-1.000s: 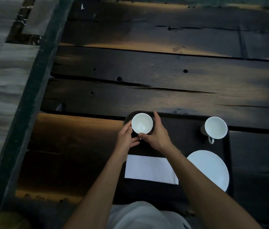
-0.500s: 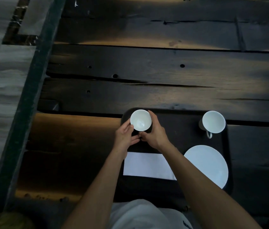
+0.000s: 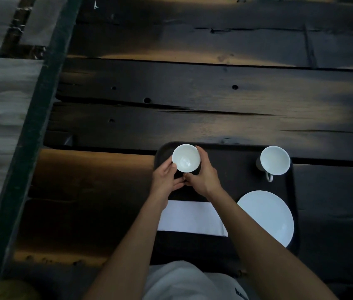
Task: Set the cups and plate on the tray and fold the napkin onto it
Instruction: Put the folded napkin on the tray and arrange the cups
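A dark tray (image 3: 234, 169) lies on the plank table in front of me. At its far left corner a white cup (image 3: 186, 158) sits between both my hands. My left hand (image 3: 165, 180) curls round its left side and my right hand (image 3: 203, 174) wraps round its right side. A second white cup (image 3: 275, 160) with a handle toward me stands at the tray's far right. A white plate (image 3: 267, 215) lies at the tray's near right. A folded white napkin (image 3: 190, 217) lies flat on the near left, partly under my forearms.
The dark wooden plank table (image 3: 193, 100) stretches beyond the tray. Its left edge (image 3: 32, 131) runs diagonally, with pale floor beyond it. My white-clothed lap shows at the bottom.
The view shifted slightly; both hands stay round the left cup at the tray's far left corner. Other items have not moved.
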Demonstrator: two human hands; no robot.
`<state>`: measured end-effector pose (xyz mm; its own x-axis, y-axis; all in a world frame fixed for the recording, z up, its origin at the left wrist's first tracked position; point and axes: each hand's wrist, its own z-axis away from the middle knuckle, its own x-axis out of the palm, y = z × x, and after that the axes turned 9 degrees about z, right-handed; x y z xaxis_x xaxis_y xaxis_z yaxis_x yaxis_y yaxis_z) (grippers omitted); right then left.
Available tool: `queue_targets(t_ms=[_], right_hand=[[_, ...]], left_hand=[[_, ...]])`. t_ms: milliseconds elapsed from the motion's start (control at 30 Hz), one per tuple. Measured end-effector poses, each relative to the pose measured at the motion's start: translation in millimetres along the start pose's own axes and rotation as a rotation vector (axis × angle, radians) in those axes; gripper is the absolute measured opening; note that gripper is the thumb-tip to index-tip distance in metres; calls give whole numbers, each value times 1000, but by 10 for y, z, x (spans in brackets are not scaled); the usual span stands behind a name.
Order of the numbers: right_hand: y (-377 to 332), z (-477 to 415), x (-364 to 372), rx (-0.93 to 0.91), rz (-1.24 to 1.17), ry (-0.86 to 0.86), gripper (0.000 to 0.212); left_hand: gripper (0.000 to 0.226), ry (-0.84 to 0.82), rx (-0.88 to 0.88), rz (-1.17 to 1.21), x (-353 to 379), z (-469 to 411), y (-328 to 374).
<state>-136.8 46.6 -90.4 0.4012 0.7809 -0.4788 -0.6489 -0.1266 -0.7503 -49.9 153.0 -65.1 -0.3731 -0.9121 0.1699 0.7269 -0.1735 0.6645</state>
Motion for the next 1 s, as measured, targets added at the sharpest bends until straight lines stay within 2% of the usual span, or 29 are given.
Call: queue_targets(t_ms=[400, 1000], right_hand=[[135, 33, -193, 50, -31, -5, 91], [274, 80, -381, 70, -21, 9, 93]], left_hand=[[39, -56, -3, -22, 192, 22, -92], [42, -28, 0, -3, 402, 69, -231]])
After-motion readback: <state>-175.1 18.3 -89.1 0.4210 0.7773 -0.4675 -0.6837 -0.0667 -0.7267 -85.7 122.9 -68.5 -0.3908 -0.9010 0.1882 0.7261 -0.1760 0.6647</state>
